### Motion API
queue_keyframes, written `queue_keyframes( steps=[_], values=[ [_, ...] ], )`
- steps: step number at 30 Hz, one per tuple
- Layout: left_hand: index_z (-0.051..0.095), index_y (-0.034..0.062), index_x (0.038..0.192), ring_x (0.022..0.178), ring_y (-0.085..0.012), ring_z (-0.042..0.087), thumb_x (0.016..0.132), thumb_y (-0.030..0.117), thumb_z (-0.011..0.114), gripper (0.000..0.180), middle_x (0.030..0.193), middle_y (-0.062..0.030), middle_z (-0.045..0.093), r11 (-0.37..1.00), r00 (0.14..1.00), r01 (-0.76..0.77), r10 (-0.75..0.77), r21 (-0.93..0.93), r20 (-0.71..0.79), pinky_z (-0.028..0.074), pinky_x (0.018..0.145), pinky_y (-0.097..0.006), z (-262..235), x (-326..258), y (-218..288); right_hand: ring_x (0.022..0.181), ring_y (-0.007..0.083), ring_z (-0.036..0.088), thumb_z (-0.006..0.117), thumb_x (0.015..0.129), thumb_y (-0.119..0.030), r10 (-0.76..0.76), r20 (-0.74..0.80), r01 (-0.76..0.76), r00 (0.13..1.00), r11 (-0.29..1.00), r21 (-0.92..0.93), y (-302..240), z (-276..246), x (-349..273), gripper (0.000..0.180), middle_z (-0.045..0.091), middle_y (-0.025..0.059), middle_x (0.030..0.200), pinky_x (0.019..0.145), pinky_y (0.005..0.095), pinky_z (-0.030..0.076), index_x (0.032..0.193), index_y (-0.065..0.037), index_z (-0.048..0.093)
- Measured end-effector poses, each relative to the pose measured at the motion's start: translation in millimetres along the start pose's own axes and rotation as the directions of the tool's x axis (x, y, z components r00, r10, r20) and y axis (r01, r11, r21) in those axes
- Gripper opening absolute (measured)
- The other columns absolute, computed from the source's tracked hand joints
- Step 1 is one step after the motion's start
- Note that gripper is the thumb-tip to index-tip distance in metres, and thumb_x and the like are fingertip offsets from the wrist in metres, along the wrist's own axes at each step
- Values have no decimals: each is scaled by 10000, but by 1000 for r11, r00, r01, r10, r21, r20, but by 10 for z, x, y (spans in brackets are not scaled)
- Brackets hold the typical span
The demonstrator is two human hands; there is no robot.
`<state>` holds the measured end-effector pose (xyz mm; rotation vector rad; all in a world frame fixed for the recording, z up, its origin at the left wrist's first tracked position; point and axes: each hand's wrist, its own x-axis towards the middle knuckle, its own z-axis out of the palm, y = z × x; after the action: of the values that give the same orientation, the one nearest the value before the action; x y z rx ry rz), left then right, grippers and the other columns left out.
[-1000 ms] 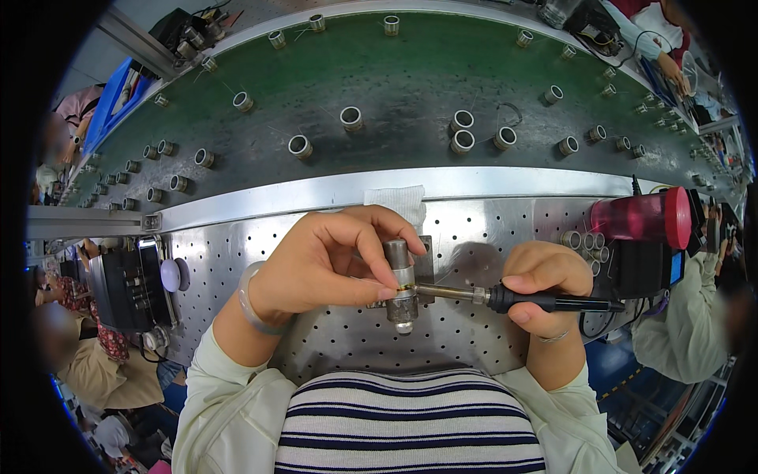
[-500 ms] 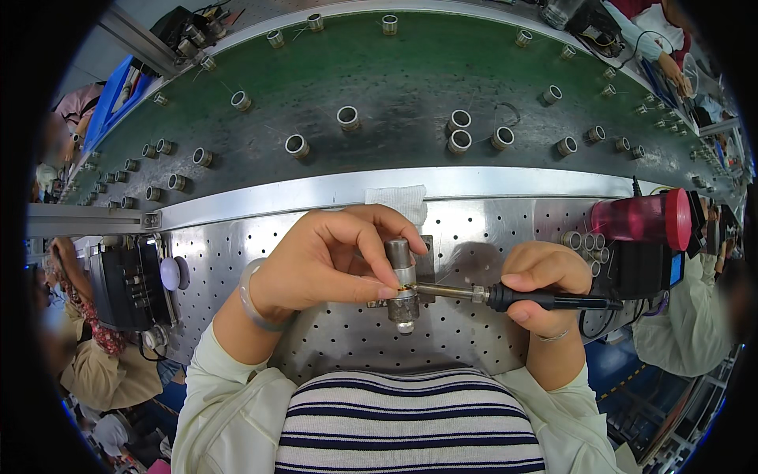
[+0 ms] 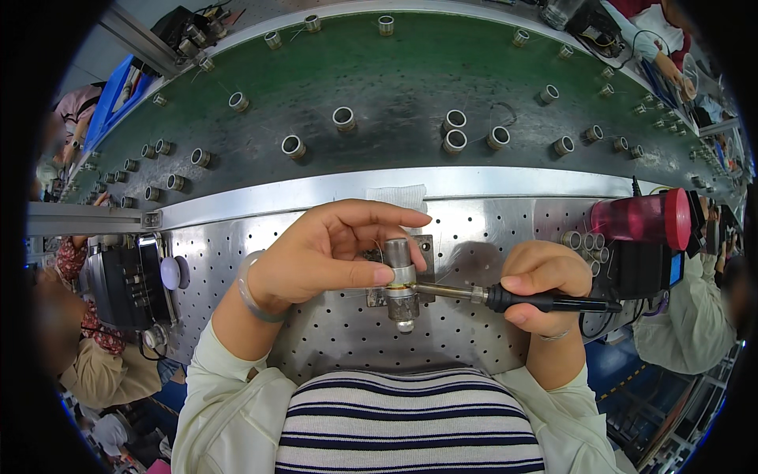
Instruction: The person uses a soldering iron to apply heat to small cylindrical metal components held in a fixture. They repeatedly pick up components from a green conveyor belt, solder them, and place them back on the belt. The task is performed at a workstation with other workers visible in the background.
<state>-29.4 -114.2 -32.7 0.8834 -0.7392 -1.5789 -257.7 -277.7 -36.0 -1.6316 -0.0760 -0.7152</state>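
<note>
My right hand [image 3: 549, 286] grips a soldering iron [image 3: 564, 302] by its black handle. The iron's metal tip points left and meets the seam of a short silvery metal ring [image 3: 403, 276] on a cylindrical metal holder [image 3: 401, 308]. A golden line shows along that seam. My left hand [image 3: 335, 249] is at the ring's left side: the thumb presses on it, the index finger stretches out above, and the other fingers curl behind the holder's upper post. Beneath the holder lies a dark metal plate [image 3: 426, 246] with holes. Thin wires stick out near the ring.
Beyond the perforated metal bench [image 3: 489, 347] runs a green conveyor belt [image 3: 260, 71] carrying many metal rings. At the right stand several stacked rings [image 3: 586, 242], a pink jar [image 3: 643, 220] and a black box with a screen [image 3: 647, 267]. A black device [image 3: 122, 288] is at the left. Co-workers sit on both sides.
My left index finger has lifted off and straightened, and the thumb has shifted slightly left and up. The belt's rings have drifted slightly left. The soldering iron has hardly moved.
</note>
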Motion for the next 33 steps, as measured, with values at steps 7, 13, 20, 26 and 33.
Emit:
queue_keyframes(
  steps=[7, 13, 20, 26, 33],
  values=[
    [452, -94, 1327, 922, -172, 626, 746, -38, 706, 636, 1023, -184, 642, 998, 994, 55, -52, 26, -92, 510, 788, -238, 118, 17, 82, 544, 200, 582, 778, 638, 21, -8, 1, 8, 1000, 1000, -29, -16, -2, 5, 247, 622, 121, 669, 487, 270, 427, 853, 44, 657],
    [425, -93, 1347, 902, -162, 625, 726, -57, 724, 691, 1035, -189, 633, 995, 991, 90, -93, -32, -101, 523, 766, -219, 124, 34, 67, 552, 197, 572, 754, 656, 27, 8, -84, -4, 996, 999, 50, 38, -70, -63, 203, 631, 134, 685, 514, 274, 436, 827, 50, 646],
    [389, -71, 1382, 927, -192, 633, 724, 10, 752, 756, 1043, -197, 634, 964, 996, 58, -75, -259, -56, 506, 833, -243, 2, 49, -13, 567, 195, 576, 754, 669, 15, 10, -122, 0, 992, 997, 82, 61, -85, -91, 199, 637, 140, 706, 531, 275, 447, 828, 54, 641],
    [405, -57, 1380, 941, -192, 635, 733, 31, 758, 741, 1039, -150, 643, 990, 990, 114, -121, -88, -79, 507, 844, -259, 34, 34, -82, 582, 195, 588, 760, 670, 28, 42, -125, -25, 991, 991, 131, 58, -30, -82, 220, 644, 145, 729, 542, 270, 452, 857, 54, 646],
    [406, -65, 1374, 948, -176, 633, 716, -17, 755, 746, 986, -116, 646, 988, 984, 119, -131, -103, -122, 510, 867, -272, 71, 30, -56, 607, 194, 597, 762, 675, 21, 68, -117, -59, 991, 995, 76, 58, -26, -89, 217, 645, 135, 734, 556, 266, 457, 860, 49, 653]
  ],
)
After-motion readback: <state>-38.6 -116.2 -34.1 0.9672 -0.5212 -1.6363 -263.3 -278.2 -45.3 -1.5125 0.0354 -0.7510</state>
